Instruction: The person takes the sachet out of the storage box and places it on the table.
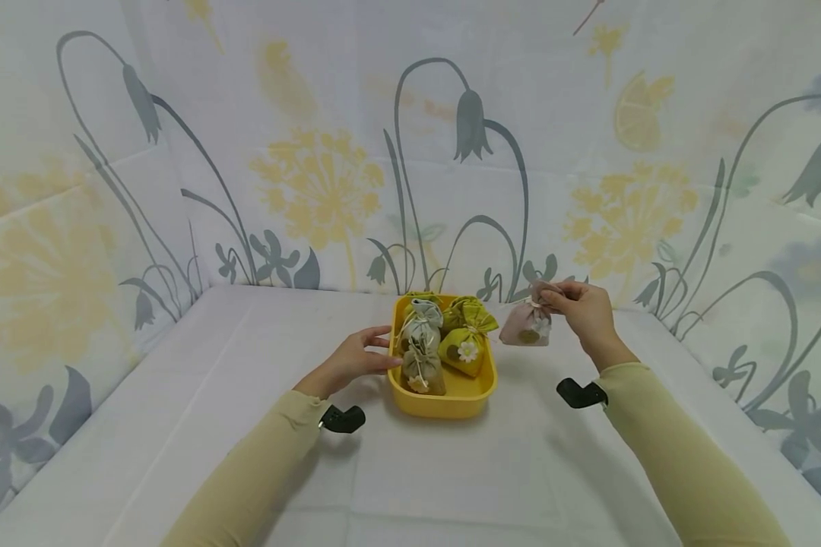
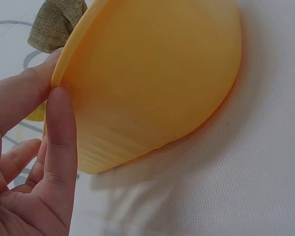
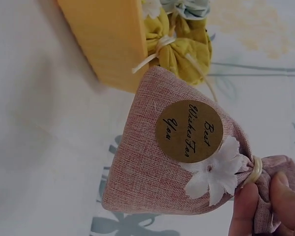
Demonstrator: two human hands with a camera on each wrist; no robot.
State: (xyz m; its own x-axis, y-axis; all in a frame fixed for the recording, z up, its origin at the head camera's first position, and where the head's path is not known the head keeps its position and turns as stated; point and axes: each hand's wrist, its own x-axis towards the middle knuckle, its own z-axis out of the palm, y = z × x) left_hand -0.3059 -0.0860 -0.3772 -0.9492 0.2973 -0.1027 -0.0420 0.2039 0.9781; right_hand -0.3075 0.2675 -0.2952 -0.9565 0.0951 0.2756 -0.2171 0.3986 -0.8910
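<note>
Two hands are at work around one yellow tray (image 1: 445,403) on the white tabletop (image 1: 451,479). Nearest, the left hand (image 1: 356,357) steadies the tray: its thumb and fingers pinch the left rim, which the left wrist view confirms at close range. Inside the tray lie a brown pouch (image 1: 423,371) at the front, a pale grey pouch (image 1: 423,323) behind it, and two yellow-green pouches (image 1: 467,338) toward the right and rear. Just right of the tray and clear of its rim, the right hand (image 1: 584,311) holds a pink pouch (image 1: 527,325) aloft, fingers clamped on its tied neck. Judgement: the step in hand is moving one pouch between tray and tabletop; which way cannot be told. The next move calls for a controlled carry while the left hand keeps the tray from sliding. Only the right wrist view shows the pink pouch's round brown label and white flower; only the head view shows all pouches together.
</note>
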